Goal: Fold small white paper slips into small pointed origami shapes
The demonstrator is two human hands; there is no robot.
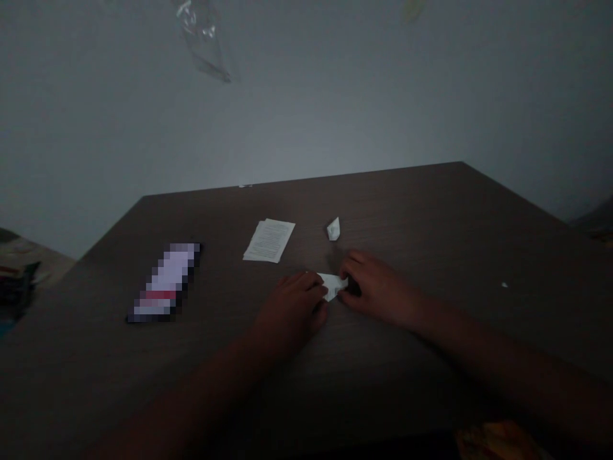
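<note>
Folded paper [331,287] lay on the table [412,211] between both hands in the head view. The right hand [376,287] had one end pinched, and the left hand [293,310] covered the other, probably to steady it, though you couldn't tell if it gripped. Dim light muddied the folds, and the phone [165,281] was pixelated.

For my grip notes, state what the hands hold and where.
A white paper piece: left hand on its left part, right hand pinching its right end.
</note>
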